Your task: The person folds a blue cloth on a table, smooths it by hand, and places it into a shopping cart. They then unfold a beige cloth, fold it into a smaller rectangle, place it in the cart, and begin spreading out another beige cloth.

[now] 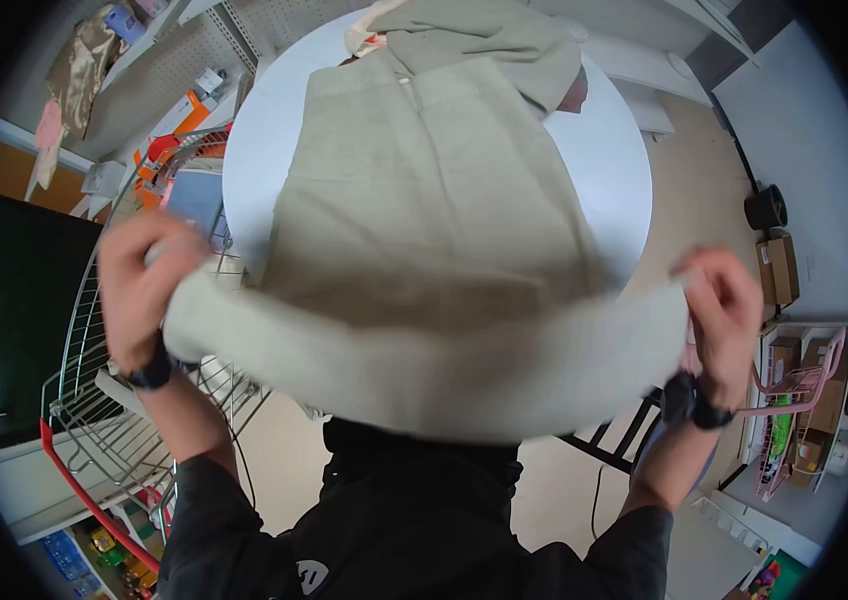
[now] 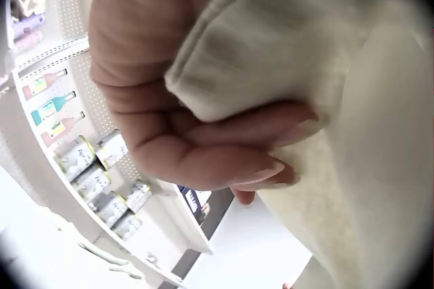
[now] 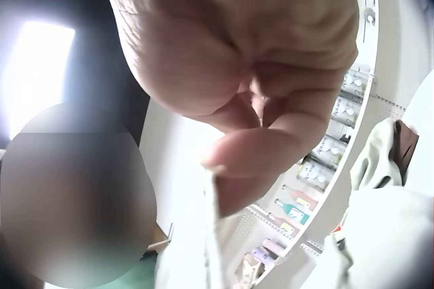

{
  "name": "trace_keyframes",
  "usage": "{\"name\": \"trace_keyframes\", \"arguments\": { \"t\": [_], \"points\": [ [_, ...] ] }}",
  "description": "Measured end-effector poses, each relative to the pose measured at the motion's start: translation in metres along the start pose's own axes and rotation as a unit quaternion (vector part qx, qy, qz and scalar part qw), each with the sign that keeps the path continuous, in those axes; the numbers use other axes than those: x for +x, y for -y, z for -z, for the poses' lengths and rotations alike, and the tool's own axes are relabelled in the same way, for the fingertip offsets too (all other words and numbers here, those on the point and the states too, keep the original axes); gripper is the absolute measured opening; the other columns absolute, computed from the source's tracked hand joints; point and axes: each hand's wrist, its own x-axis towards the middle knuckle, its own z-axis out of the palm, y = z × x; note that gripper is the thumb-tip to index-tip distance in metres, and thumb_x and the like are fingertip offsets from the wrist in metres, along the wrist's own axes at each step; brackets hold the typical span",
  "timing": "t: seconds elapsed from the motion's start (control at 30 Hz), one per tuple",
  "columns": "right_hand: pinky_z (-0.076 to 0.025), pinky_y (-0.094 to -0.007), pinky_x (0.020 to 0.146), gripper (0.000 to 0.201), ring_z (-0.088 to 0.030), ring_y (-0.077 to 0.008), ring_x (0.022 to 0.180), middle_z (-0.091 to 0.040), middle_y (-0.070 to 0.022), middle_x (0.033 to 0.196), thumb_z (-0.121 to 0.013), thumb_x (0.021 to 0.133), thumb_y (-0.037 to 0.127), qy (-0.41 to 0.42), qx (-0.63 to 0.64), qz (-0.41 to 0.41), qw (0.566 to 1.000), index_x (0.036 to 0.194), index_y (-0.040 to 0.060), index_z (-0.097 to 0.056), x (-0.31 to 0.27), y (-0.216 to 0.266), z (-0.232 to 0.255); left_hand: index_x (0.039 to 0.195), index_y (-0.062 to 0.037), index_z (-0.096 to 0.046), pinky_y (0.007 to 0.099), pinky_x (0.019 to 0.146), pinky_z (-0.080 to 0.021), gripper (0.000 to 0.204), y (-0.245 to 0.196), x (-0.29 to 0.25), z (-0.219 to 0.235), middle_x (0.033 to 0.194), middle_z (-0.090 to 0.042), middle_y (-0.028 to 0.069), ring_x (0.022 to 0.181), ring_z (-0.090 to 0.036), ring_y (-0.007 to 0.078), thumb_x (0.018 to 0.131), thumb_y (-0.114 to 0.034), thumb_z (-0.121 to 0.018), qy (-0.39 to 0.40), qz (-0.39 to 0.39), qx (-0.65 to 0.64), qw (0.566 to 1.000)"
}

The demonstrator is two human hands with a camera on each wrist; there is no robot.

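Note:
A pale sage-green garment (image 1: 434,190), wide and skirt-like with a seam down its middle, lies over a white round table (image 1: 254,170). Its near end is lifted off the table and sags between both hands, blurred by motion. At the left corner, my left hand (image 1: 149,285) grips the cloth; in the left wrist view its fingers (image 2: 196,160) curl round a stitched edge. My right hand (image 1: 724,305) holds the opposite corner, pinching the thin cloth edge (image 3: 209,235) between thumb and finger in the right wrist view. More grey-green cloth (image 1: 494,45) lies bunched at the table's far side.
A wire shopping cart (image 1: 74,350) with a red handle and goods inside stands left of the table. Shelves with cans (image 2: 95,180) and printed bottles line the wall. To the right are cardboard boxes (image 1: 777,270) and a pink basket (image 1: 809,385).

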Motion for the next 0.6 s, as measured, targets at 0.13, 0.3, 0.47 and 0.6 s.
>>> {"name": "trace_keyframes", "arguments": {
  "t": [0.13, 0.3, 0.47, 0.6],
  "points": [
    [-0.049, -0.025, 0.059, 0.021, -0.06, -0.0044, 0.073, -0.071, 0.003, 0.087, -0.064, 0.108, 0.017, 0.025, -0.017, -0.038, 0.999, 0.12, 0.0034, -0.074, 0.091, -0.026, -0.029, 0.1, 0.0037, -0.073, 0.0293, 0.078, -0.05, 0.028, 0.026, 0.097, -0.041, 0.087, -0.072, 0.0046, 0.083, -0.062, 0.0114, 0.103, -0.024, -0.07, 0.102, -0.02, -0.002, 0.995],
    [-0.055, -0.0337, 0.078, 0.022, -0.068, -0.0159, 0.084, -0.077, -0.0074, 0.088, -0.07, 0.1, 0.02, 0.036, -0.143, 0.041, 0.988, 0.106, -0.0006, -0.076, 0.193, -0.11, -0.071, 0.104, 0.0011, -0.076, 0.0307, 0.083, -0.05, 0.034, 0.115, 0.183, -0.11, 0.091, -0.073, 0.0036, 0.085, -0.062, 0.0128, 0.106, -0.033, -0.071, 0.074, -0.07, -0.003, 0.995],
    [-0.054, -0.0338, 0.081, 0.02, -0.065, -0.0153, 0.085, -0.074, -0.0024, 0.092, -0.07, 0.101, 0.021, 0.055, -0.056, -0.093, 0.993, 0.108, 0.0028, -0.076, 0.224, -0.119, -0.105, 0.104, -0.0004, -0.076, 0.0316, 0.094, -0.049, 0.035, 0.17, 0.213, -0.142, 0.111, -0.071, 0.0062, 0.102, -0.062, 0.0141, 0.106, -0.035, -0.073, 0.126, -0.032, -0.044, 0.991],
    [-0.053, -0.0327, 0.08, 0.02, -0.063, -0.0123, 0.083, -0.071, -0.0006, 0.095, -0.069, 0.104, 0.022, 0.093, -0.014, -0.23, 0.969, 0.112, 0.0049, -0.073, 0.215, -0.094, -0.109, 0.103, 0.0011, -0.075, 0.0321, 0.091, -0.049, 0.036, 0.163, 0.21, -0.136, 0.11, -0.069, 0.007, 0.1, -0.062, 0.0154, 0.105, -0.035, -0.074, 0.175, 0.045, -0.019, 0.983]
  ]
}}
